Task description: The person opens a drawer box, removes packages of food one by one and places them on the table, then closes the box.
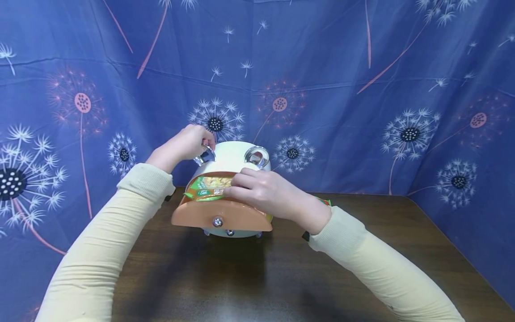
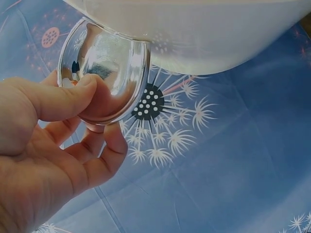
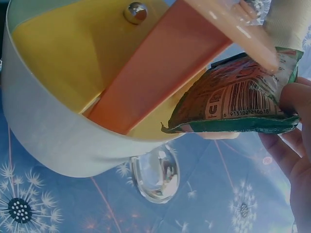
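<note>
Packet (image 3: 226,92) with Unilever logo (image 3: 213,109); barcode (image 3: 249,101)

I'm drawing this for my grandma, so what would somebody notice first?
Probably the white container, standing on the brown table with shiny silver ears on top. Next comes the green-edged packet, in the right fingers at the open orange compartment. Behind everything hangs a blue cloth with big dandelions.

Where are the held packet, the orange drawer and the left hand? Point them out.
Held packet (image 3: 239,99), right wrist view: barcode panel.
Orange drawer (image 1: 219,209), head view: front, above knob.
Left hand (image 2: 51,158), left wrist view: palm.
</note>
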Demonstrator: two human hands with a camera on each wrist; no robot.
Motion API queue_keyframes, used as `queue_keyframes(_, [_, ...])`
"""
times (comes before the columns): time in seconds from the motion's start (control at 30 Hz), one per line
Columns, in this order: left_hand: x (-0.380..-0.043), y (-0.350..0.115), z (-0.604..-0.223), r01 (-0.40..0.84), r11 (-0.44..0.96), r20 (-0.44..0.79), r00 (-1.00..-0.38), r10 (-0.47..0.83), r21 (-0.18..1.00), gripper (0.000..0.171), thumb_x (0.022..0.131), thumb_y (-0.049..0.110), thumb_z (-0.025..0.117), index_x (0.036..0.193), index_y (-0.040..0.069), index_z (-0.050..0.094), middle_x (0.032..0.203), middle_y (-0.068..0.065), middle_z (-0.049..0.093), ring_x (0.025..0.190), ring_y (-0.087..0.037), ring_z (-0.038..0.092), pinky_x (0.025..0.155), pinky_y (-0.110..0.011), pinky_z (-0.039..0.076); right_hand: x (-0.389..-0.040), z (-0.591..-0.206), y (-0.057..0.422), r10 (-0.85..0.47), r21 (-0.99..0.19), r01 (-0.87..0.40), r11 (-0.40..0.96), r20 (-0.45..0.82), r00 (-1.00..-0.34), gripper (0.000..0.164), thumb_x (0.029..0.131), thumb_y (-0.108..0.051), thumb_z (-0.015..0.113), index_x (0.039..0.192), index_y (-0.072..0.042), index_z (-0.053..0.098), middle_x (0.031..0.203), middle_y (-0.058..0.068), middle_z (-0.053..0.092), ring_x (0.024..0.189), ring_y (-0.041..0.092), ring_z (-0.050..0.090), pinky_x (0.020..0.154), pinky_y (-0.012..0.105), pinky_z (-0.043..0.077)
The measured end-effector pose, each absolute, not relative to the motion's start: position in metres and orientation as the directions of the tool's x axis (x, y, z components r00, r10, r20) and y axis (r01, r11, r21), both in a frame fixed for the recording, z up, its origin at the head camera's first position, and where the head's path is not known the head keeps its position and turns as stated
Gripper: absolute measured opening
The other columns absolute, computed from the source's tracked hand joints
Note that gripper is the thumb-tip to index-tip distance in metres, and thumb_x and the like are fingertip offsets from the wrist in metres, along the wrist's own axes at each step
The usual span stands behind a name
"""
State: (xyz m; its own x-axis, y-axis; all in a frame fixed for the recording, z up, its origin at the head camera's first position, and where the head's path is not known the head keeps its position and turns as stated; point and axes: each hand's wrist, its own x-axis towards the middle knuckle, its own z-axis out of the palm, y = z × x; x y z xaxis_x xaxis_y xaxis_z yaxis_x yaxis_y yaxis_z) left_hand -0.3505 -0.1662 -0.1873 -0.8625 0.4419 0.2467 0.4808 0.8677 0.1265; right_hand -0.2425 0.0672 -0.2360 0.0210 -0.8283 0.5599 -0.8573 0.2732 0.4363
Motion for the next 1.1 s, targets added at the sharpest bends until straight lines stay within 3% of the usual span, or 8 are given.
queue_keyframes(0.27, [-0.351, -0.171, -0.191, 0.506, 0.846, 0.272, -0.849, 0.454, 0.169, 0.022, 0.087, -0.003, 0.057, 0.089, 0.014, 0.072, 0.080, -0.006, 0.054, 0.080, -0.022, 0.048, 0.068, -0.034, 0.039, -0.237, -0.233, 0.070, -0.820, 0.467, -0.845, 0.261, 0.569, 0.061, 0.020, 0.088, -0.009, 0.064, 0.106, -0.015, 0.066, 0.090, -0.003, 0.060, 0.083, 0.012, 0.056, 0.071, 0.024, 0.050])
queue_keyframes(0.47, [-0.350, -0.173, -0.195, 0.470, 0.833, 0.282, -0.874, 0.395, 0.291, 0.020, 0.088, 0.001, 0.057, 0.096, 0.012, 0.072, 0.073, -0.004, 0.048, 0.067, -0.019, 0.040, 0.064, -0.032, 0.035, -0.231, -0.232, 0.074, -0.813, 0.479, -0.842, 0.248, 0.575, 0.088, 0.019, 0.088, -0.005, 0.062, 0.105, -0.013, 0.067, 0.090, -0.002, 0.061, 0.083, 0.012, 0.056, 0.069, 0.023, 0.050])
queue_keyframes(0.57, [-0.347, -0.175, -0.195, 0.449, 0.826, 0.288, -0.886, 0.362, 0.342, 0.017, 0.086, 0.005, 0.061, 0.098, 0.011, 0.072, 0.075, -0.004, 0.049, 0.071, -0.020, 0.042, 0.069, -0.034, 0.035, -0.228, -0.231, 0.076, -0.813, 0.485, -0.841, 0.241, 0.574, 0.098, 0.018, 0.091, -0.006, 0.059, 0.105, -0.013, 0.067, 0.089, -0.001, 0.062, 0.083, 0.012, 0.057, 0.070, 0.023, 0.051])
queue_keyframes(0.77, [-0.346, -0.177, -0.198, 0.427, 0.816, 0.304, -0.896, 0.323, 0.390, 0.018, 0.081, 0.012, 0.072, 0.100, 0.009, 0.073, 0.083, -0.005, 0.053, 0.078, -0.022, 0.043, 0.072, -0.035, 0.035, -0.223, -0.228, 0.081, -0.809, 0.496, -0.831, 0.250, 0.579, 0.102, 0.021, 0.087, -0.004, 0.064, 0.106, -0.013, 0.067, 0.089, -0.002, 0.062, 0.083, 0.012, 0.058, 0.070, 0.023, 0.050])
queue_keyframes(1.1, [-0.350, -0.179, -0.203, 0.461, 0.781, 0.332, -0.880, 0.339, 0.422, 0.015, 0.081, 0.010, 0.073, 0.095, 0.009, 0.074, 0.086, -0.006, 0.064, 0.080, -0.020, 0.049, 0.072, -0.032, 0.039, -0.223, -0.220, 0.104, -0.789, 0.487, -0.816, 0.311, 0.610, 0.064, 0.027, 0.083, 0.006, 0.064, 0.104, -0.010, 0.069, 0.092, 0.001, 0.065, 0.084, 0.015, 0.059, 0.073, 0.025, 0.052])
